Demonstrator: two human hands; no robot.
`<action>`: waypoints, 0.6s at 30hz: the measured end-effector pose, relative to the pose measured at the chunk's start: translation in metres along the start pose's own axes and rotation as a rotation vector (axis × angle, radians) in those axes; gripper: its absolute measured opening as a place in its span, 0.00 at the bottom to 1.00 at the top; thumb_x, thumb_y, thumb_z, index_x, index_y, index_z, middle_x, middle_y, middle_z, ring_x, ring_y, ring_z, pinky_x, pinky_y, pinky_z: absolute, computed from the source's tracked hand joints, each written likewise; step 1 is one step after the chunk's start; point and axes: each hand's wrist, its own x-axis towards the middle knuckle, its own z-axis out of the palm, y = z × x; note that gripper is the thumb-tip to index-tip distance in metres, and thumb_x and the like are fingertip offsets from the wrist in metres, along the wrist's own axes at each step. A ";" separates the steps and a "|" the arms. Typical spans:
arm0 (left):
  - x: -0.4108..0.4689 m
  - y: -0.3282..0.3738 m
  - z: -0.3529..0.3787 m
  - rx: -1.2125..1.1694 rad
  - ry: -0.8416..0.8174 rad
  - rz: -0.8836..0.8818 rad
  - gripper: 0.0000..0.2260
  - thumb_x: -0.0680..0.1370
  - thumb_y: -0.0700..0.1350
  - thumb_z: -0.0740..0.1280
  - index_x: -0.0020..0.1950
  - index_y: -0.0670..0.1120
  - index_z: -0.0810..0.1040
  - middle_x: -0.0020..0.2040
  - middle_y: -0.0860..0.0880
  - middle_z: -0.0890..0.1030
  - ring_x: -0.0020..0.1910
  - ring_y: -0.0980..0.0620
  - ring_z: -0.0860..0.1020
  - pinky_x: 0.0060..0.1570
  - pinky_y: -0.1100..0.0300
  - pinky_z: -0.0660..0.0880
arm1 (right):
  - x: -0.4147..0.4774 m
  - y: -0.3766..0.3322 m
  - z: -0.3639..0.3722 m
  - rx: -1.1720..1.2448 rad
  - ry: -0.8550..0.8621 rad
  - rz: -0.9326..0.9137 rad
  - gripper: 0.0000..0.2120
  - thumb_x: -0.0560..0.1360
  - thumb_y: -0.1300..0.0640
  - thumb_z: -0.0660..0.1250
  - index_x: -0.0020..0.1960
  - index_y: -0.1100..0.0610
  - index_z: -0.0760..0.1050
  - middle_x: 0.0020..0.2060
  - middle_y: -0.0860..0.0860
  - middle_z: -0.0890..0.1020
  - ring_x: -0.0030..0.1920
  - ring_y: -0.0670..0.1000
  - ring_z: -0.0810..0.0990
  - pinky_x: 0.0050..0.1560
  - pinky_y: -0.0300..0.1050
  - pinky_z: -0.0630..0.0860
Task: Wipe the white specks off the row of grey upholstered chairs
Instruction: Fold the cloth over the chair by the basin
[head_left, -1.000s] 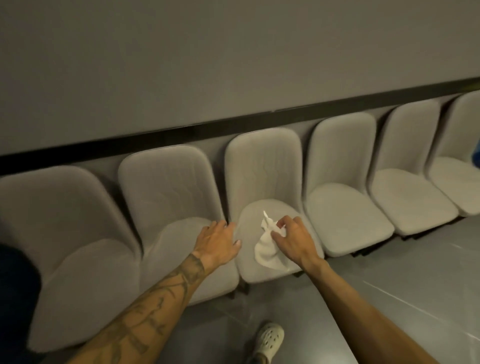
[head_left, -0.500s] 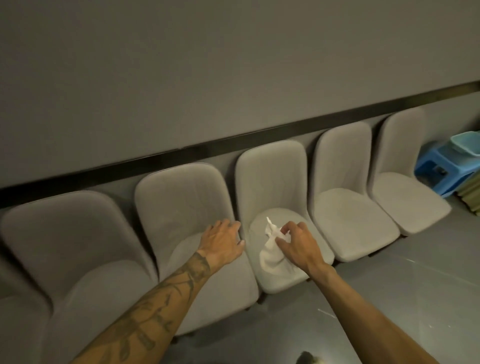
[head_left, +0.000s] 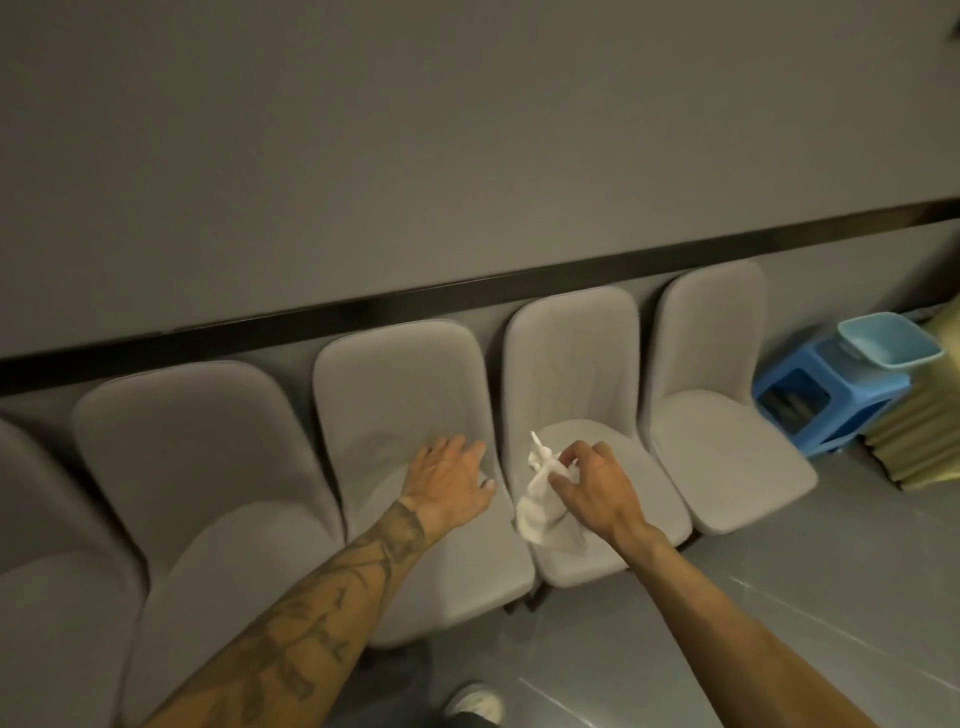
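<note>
Chair seat (head_left: 597, 564), cloth (head_left: 535, 501) between right fingers (head_left: 573, 456)

Place: I seem to be in a waiting or seating area of some hall.
Seating: matching grey chairs (head_left: 395, 410) stand side by side before me, backs to the wall (head_left: 467, 130).
Wall: plain grey, crossed by one black strip (head_left: 467, 297).
Floor (head_left: 831, 597): glossy grey tiles.
Corner: a blue plastic stool (head_left: 795, 410) carrying a pale blue basin (head_left: 883, 345), at the row's right end.

Nothing readable is showing on the chairs (head_left: 400, 384) or the stool (head_left: 852, 415). The forearm tattoo (head_left: 311, 629) is appearing only as dark blurred shapes.
</note>
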 end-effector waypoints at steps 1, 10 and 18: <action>0.017 0.019 0.001 -0.003 0.003 0.002 0.28 0.83 0.59 0.61 0.81 0.50 0.64 0.75 0.45 0.70 0.75 0.42 0.68 0.73 0.49 0.62 | 0.014 0.016 -0.012 -0.002 -0.001 0.002 0.13 0.77 0.50 0.69 0.59 0.53 0.75 0.59 0.54 0.73 0.51 0.55 0.78 0.50 0.44 0.74; 0.183 0.206 0.013 -0.040 -0.036 0.038 0.27 0.83 0.58 0.62 0.79 0.48 0.66 0.75 0.43 0.71 0.74 0.41 0.68 0.72 0.49 0.64 | 0.135 0.171 -0.144 -0.032 0.011 0.070 0.13 0.77 0.50 0.69 0.59 0.53 0.75 0.58 0.54 0.73 0.54 0.59 0.79 0.56 0.50 0.77; 0.285 0.368 0.005 -0.030 -0.041 0.090 0.28 0.83 0.58 0.62 0.81 0.49 0.64 0.76 0.44 0.69 0.75 0.42 0.67 0.74 0.50 0.63 | 0.214 0.299 -0.261 -0.020 0.014 0.093 0.14 0.78 0.50 0.69 0.61 0.52 0.74 0.59 0.53 0.72 0.54 0.55 0.77 0.55 0.48 0.76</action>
